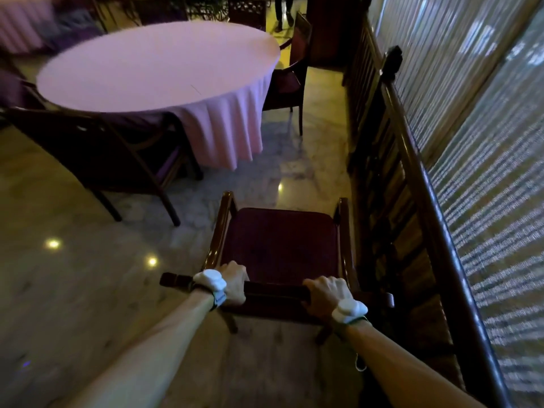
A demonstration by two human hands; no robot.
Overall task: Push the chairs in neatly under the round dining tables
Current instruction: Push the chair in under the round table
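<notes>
1. Down at the near edge of the head view, both hands are gripping the top rail of a dark wooden armchair (279,248) with a maroon seat.
2. Fingers of the left hand (234,282) are curling over the rail toward its left end, closing round the wood.
3. Curled the same way, the right hand (326,294) is clasping the rail toward its right end, with the knuckles facing up.
4. Each wrist is wearing a white band-mounted device: one on the left wrist (210,279), one on the right wrist (351,310).
5. That armchair is standing on the glossy marble floor (73,275), well apart from the round table (159,69), with bare floor lying between its front edge and the hanging tablecloth.
6. Its right arm is sitting just beside a dark wooden railing (412,160) that is running along the right side, with pale blinds (485,142) hanging behind it.
7. Pink cloth is covering the round table and draping in folds at its near right edge.
8. A second chair (97,154) is standing at the table's near left edge, its seat partly tucked beneath the cloth.
9. A third chair (290,75) is sitting at the table's right edge, close to the cloth.
10. Another pink-draped table (23,25) is showing blurred at the far left corner of the view.
</notes>
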